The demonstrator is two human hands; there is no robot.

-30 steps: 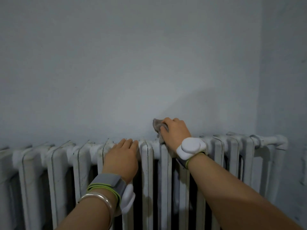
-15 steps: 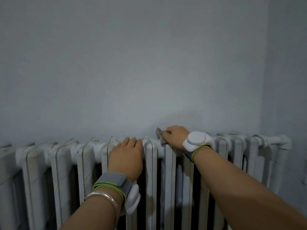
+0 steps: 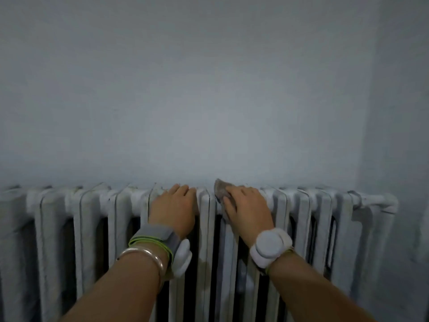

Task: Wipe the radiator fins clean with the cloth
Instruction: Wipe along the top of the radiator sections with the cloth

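Note:
A white cast-iron radiator (image 3: 92,224) with several upright fins runs along the wall. My right hand (image 3: 248,208) lies flat over the top of a fin just right of centre, pressing a small grey cloth (image 3: 220,189) against it; only the cloth's upper left corner shows past my fingers. My left hand (image 3: 174,208) rests palm down on the top of the neighbouring fins, fingers together, holding nothing. One fin stands between the two hands.
A plain grey-white wall (image 3: 209,89) rises straight behind the radiator. A wall corner (image 3: 366,135) stands to the right, beside the radiator's end pipe (image 3: 380,201). Dark gaps (image 3: 241,252) separate the fins.
My right hand with the cloth has come down from above the fin top and now lies flatter, lower on the fin. The left hand has stayed in place.

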